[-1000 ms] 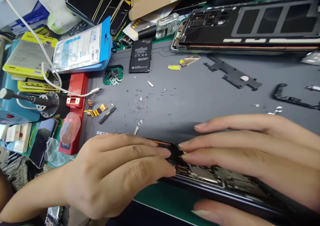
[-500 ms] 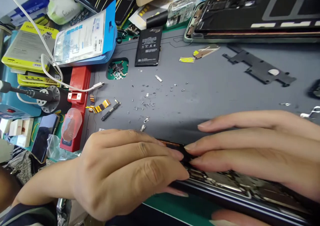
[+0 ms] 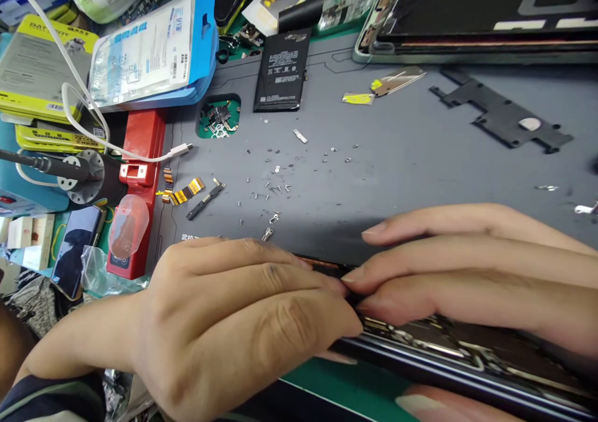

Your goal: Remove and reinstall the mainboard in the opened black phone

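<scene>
Here the left hand point(image 3: 252, 322) and right hand point(image 3: 486, 279) both clasp the opened phone point(image 3: 448, 347), near side, innards bare, while screws point(image 3: 275, 188) and a plate point(image 3: 502, 114) lie unfitted farther off.

Left fingers point(image 3: 275, 282) bunched together; right fingers point(image 3: 467, 257) extended, slightly spread

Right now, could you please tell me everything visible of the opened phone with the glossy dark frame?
The opened phone with the glossy dark frame slants across the lower right, one long edge towards the camera. Its exposed inside looks dark brown and black, with silvery and gold-coloured metal parts; a copper-coloured strip shows at the far edge. The left hand grips its left end, while two fingertips of the right hand seem to press inside it. The hands hide much of it.
</scene>
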The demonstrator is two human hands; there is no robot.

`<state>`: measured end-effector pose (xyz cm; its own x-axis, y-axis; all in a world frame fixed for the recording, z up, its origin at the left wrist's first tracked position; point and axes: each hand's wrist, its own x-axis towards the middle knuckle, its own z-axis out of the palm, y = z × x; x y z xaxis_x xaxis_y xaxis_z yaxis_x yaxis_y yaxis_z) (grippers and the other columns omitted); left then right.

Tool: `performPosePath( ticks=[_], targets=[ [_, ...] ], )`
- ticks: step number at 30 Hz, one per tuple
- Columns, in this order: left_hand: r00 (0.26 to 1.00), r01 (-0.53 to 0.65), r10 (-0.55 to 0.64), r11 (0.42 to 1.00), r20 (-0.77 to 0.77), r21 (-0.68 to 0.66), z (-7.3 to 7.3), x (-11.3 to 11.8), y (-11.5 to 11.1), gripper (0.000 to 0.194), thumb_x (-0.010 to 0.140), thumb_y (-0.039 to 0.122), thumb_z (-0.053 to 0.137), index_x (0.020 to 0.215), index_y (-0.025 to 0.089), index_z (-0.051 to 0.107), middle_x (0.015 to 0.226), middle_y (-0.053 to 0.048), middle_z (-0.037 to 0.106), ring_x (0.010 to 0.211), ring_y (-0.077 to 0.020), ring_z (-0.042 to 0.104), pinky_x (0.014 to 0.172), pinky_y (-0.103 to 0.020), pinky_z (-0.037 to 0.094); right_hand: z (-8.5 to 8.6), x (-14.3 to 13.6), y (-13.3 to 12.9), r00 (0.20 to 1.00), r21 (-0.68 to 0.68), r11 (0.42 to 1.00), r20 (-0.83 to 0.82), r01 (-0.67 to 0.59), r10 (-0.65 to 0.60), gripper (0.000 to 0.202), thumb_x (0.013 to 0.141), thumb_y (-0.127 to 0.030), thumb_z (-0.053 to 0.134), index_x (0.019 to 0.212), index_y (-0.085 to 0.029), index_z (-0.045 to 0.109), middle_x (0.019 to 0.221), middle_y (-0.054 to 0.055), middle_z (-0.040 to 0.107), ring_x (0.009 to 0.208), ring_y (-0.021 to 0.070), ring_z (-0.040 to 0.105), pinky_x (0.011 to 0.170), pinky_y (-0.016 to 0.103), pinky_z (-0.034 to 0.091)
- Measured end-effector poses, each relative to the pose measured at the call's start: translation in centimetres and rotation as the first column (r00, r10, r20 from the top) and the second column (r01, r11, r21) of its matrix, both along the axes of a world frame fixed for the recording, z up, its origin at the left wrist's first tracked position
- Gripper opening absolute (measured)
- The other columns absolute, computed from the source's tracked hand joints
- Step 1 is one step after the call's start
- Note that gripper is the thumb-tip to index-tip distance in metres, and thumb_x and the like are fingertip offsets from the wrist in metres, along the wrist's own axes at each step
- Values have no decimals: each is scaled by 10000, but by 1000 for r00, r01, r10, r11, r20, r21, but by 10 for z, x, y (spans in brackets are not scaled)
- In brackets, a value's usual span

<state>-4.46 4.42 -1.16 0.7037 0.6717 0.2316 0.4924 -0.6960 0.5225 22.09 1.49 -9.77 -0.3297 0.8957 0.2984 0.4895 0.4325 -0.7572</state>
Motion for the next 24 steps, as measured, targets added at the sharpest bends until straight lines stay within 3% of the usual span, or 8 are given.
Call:
performPosePath(
  ticks=[5, 19, 21, 24],
  targets=[
    [1000, 8, -7, 999, 25, -52, -12, -8, -1, 251, 1097, 308, 620, 1282, 222, 766, 1222, -51, 862, 1064, -243, 858, 995, -374, 737, -7, -6, 0, 1000, 9, 1000, -15, 17, -16, 397, 770, -654, 813, 1113, -454, 815, 1035, 66, 776, 1248, 428, 698, 881, 561, 709],
    [999, 6, -3, 999, 51, -52, -14, -6, -1, 233, 1116, 277, 600, 1280, 203, 748, 1230, -54, 860, 1107, -224, 848, 1002, -330, 723, 1, -6, 0, 998, 35, 998, -43, 54, -52, 375, 795, -605, 826, 1133, -442, 813, 1090, 59, 777, 1269, 405, 695, 928, 554, 707],
    [999, -1, 2, 999, 36, -37, -8, -1, 0, 217, 1119, 256, 592, 1229, 194, 769, 1206, -39, 867, 1096, -207, 849, 1015, -310, 715, 5, 0, 4, 999, 16, 1000, -40, 12, -11, 367, 802, -562, 838, 1148, -441, 807, 1102, 48, 781, 1266, 394, 702, 940, 547, 708],
    [1000, -24, 25, 1000, 8, -7, 5, 7, 3, 132, 1057, 140, 684, 1127, 131, 795, 1171, -31, 875, 1127, -155, 834, 1081, -216, 658, 10, 10, 12, 982, -50, 981, -4, -188, 188, 413, 845, -446, 828, 1248, -393, 756, 1161, 35, 780, 1270, 355, 703, 1026, 533, 692]
  ],
)
